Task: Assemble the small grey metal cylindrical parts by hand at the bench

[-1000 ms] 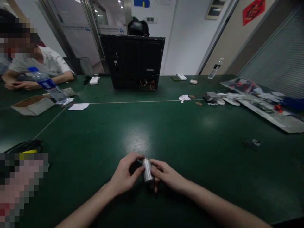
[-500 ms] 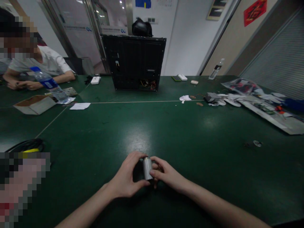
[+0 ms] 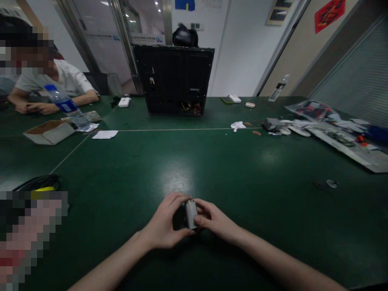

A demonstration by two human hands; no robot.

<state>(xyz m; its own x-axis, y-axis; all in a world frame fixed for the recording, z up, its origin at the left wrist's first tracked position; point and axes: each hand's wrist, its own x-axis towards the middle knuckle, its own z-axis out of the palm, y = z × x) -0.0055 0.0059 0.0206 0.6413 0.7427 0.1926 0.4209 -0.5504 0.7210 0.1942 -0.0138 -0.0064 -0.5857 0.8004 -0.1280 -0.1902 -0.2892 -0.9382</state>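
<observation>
A small silver metal cylinder (image 3: 190, 214) stands roughly upright between my hands, low over the green table mat (image 3: 242, 169). My left hand (image 3: 163, 221) curls around its left side, with the fingers across the top. My right hand (image 3: 214, 220) pinches it from the right, thumb and fingers on its surface. The fingers hide part of the cylinder, and its lower end is out of sight.
A seated person (image 3: 57, 83) rests clasped hands at the far left, behind a plastic water bottle (image 3: 68, 107) and an open cardboard box (image 3: 48, 133). A black metal panel (image 3: 172, 81) stands at the back. Papers and electronic scraps (image 3: 342, 137) lie at right.
The cylinder has turned in my fingers and now looks shorter and paler. Both hands have shifted slightly with it, and the whole view has moved a little.
</observation>
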